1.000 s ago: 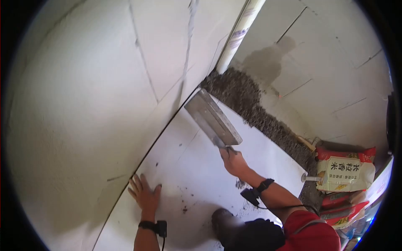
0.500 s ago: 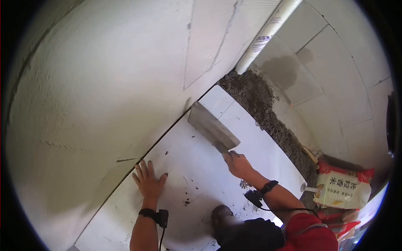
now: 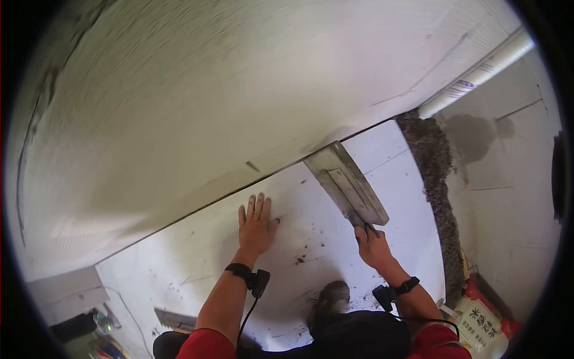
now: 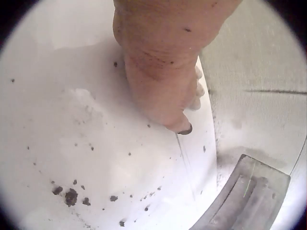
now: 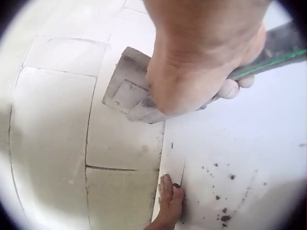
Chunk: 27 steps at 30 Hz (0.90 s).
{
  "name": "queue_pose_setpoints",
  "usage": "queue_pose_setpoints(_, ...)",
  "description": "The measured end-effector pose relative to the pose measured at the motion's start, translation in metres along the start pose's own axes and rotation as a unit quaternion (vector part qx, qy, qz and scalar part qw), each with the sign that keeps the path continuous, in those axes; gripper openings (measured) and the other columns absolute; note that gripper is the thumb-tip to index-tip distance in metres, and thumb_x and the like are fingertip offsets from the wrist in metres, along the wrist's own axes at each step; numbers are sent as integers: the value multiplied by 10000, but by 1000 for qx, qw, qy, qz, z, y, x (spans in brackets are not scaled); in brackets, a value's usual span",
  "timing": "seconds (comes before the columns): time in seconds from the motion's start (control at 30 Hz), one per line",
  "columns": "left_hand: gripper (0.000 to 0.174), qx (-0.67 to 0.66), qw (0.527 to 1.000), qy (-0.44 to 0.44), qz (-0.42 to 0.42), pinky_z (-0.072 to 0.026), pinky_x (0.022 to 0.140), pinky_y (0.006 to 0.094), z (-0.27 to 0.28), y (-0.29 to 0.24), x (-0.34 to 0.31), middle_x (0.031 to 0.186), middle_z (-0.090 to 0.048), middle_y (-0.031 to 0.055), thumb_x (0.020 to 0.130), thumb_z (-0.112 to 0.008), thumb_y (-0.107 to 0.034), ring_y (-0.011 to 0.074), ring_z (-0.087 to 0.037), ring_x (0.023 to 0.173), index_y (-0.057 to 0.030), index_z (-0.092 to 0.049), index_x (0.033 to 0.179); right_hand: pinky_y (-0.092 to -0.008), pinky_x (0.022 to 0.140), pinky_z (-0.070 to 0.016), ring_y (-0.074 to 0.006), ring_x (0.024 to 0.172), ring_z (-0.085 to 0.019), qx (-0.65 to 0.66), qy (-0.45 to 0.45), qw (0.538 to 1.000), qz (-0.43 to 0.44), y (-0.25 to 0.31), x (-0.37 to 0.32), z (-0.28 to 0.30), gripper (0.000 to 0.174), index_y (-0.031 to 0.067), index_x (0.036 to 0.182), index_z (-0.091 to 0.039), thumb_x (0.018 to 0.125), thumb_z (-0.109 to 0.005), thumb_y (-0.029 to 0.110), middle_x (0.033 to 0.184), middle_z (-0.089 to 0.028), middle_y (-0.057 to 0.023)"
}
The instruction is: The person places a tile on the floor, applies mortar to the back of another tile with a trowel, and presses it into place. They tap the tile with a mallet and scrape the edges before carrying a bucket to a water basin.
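Observation:
In the head view, my left hand (image 3: 256, 232) rests with straight, slightly spread fingers on a large white slab (image 3: 197, 251), fingertips toward the wall. My right hand (image 3: 375, 248) grips the handle of a grey plastering trowel (image 3: 344, 182). Its long rectangular blade points away from me, far end close to the seam between slab and wall. The right wrist view shows my right fingers (image 5: 229, 89) curled round the dark, green-striped handle (image 5: 283, 45). From the left wrist, part of the blade (image 4: 244, 191) appears beyond my left thumb.
A pale block wall (image 3: 239, 107) borders the slab's far edge. Dark loose mortar (image 3: 433, 161) lies along the right side, below a white pipe (image 3: 478, 78). A printed sack (image 3: 478, 326) lies at lower right. Dark crumbs (image 3: 301, 259) dot the slab near a shoe (image 3: 335, 292).
The head view has swung, so slab, pipe and both hands appear farther right. The trowel blade has tilted back and forth in my right grip. My left hand stays on the slab.

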State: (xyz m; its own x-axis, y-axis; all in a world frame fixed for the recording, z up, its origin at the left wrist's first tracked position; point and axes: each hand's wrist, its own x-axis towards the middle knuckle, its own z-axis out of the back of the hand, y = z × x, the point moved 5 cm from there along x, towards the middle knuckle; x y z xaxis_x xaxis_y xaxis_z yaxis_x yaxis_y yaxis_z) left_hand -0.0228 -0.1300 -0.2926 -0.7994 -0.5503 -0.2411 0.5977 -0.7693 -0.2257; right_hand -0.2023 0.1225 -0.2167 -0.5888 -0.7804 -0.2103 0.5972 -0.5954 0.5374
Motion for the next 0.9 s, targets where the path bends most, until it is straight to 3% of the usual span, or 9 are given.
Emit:
queue_pose_setpoints(0.07,700,-9,1000,-1,26,-95,1143,544,-4,27,-21,1557,-199,116,883,-550,-381,304,-138,1447,-95,-284,1464,-497,643,-509,-404,683,-621,81,41,994,-61,12,4,-11,254,10,957,-596,927,-508,245,778,-644,-206)
queue_pose_setpoints(0.13,682,-12,994,-58,89,-84,1152,529,12,64,-37,1541,-254,106,879,-550,-391,284,-187,1438,-112,-309,1454,-486,655,-515,-403,710,-623,1,0,999,43,30,19,-20,334,6,958,-607,934,-516,326,793,-655,-204)
queue_pose_setpoints(0.17,690,0,996,-20,88,-86,1158,515,13,70,-41,1553,-226,82,893,-533,-405,258,-167,1444,-123,-280,1469,-484,660,-518,-400,709,-624,-90,78,992,29,26,25,-35,324,18,957,-610,939,-498,321,805,-656,-205)
queue_pose_setpoints(0.27,686,-18,995,-4,94,-78,1167,499,18,70,-44,1567,-188,47,913,-508,-412,235,-137,1450,-138,-245,1484,-493,707,-510,-441,773,-605,-139,151,977,60,50,41,-40,316,23,972,-623,943,-480,302,888,-651,-223)
queue_pose_setpoints(0.43,683,-20,993,26,112,-57,1174,491,6,71,-50,1577,-152,19,929,-484,-426,218,-101,1458,-157,-215,1496,-510,710,-499,-437,761,-606,-44,123,987,96,63,35,-42,351,35,972,-620,963,-437,334,872,-657,-212)
queue_pose_setpoints(0.53,700,-11,995,8,104,-62,1172,497,10,73,-43,1580,-142,27,929,-477,-449,220,-97,1459,-154,-202,1501,-515,714,-499,-435,769,-610,-166,229,959,21,37,44,-74,379,17,969,-618,970,-427,344,886,-661,-221)
queue_pose_setpoints(0.67,630,-35,996,-57,57,-99,1156,524,10,81,-51,1561,-211,51,945,-459,-423,241,-151,1448,-152,-265,1479,-530,714,-496,-448,788,-611,-150,199,967,59,47,45,-69,379,15,983,-615,984,-399,327,878,-651,-247)
queue_pose_setpoints(0.87,561,-65,984,-67,152,-93,1167,476,-5,93,-91,1563,-201,75,977,-360,-367,253,-143,1451,-122,-275,1474,-506,655,-508,-411,739,-624,-143,146,959,197,63,34,-73,243,68,1005,-613,953,-428,217,897,-651,-217)
queue_pose_setpoints(0.9,554,-62,981,-104,150,-146,1158,458,-3,94,-95,1541,-257,68,947,-440,-328,257,-203,1431,-125,-316,1448,-499,648,-509,-407,729,-624,-124,143,955,227,77,35,-71,228,70,995,-609,949,-431,206,895,-650,-208)
